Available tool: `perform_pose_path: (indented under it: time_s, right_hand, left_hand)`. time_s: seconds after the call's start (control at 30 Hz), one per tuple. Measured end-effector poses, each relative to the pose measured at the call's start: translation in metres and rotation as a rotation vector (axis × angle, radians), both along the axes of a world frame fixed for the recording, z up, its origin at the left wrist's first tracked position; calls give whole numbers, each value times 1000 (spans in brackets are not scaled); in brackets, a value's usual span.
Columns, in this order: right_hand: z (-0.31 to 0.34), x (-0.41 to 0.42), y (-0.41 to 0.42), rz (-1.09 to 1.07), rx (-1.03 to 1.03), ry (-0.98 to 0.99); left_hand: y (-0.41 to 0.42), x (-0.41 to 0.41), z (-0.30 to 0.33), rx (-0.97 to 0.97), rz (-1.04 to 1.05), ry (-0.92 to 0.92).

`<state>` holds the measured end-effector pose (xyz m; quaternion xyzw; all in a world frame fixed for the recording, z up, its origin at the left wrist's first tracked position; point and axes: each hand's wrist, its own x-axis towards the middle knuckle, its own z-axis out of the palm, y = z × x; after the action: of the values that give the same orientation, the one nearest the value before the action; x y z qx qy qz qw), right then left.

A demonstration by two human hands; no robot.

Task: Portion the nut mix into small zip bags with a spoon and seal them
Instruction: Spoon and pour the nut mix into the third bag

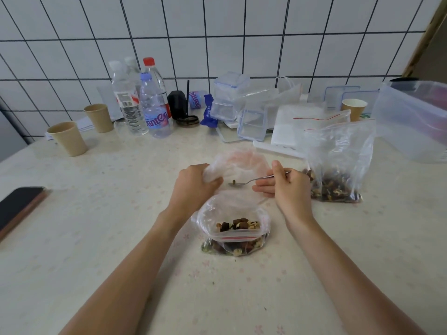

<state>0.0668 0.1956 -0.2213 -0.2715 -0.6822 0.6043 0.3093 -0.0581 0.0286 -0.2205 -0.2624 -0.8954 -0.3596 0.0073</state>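
A pale patterned table [96,238] fills the view, backed by a white tiled wall [217,32]. At the far right a large clear storage bin [411,122] is seen, and along the far edge stand water bottles [142,102], clip-lid containers [232,97] and paper cups [67,139]. A dark phone [17,209] lies at the left edge.

To the right of centre, a large zip bag of nut mix [336,165] is stood upright with its mouth loosely open, probably so that it can be reached easily with the spoon. Nearer, at centre, a small zip bag [232,228] rests on the table, partly filled with mix, its red-lined mouth gaping upward and not yet sealed.

Just beyond it, a second small bag [237,165], apparently empty, is held up by the left hand [193,187], whose fingers are curled tightly onto its left rim; the mouth appears to be kept spread so that a spoonful can be tipped in.

The right hand [287,187] is closed around the handle of a metal spoon [254,181], pinched between thumb and fingers. The spoon's long axis runs nearly level, left to right, with the bowl pointing left over the open bag. Only a scrap of mix is seen in the bowl, so it is judged to be nearly emptied.
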Motion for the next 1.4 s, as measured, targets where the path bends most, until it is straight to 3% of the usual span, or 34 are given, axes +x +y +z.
perform_pose_path:
  time_s: [0.27, 0.63, 0.93, 1.2, 1.4]
  right_hand:
    - [-4, -2, 0, -38, -96, 34]
    - [-8, -2, 0, -89, -27, 46]
    - [-13, -4, 0, -29, 61, 12]
    - [-6, 4, 2, 13, -148, 69]
    - [10, 22, 6, 39, -162, 103]
  left_hand:
    - [1, 5, 4, 228, -57, -45]
    - [5, 10, 9, 332, -62, -188]
    - [5, 8, 6, 354, -62, -167]
    - [4, 1, 0, 354, 16, -91]
    - [5, -2, 4, 389, 91, -30]
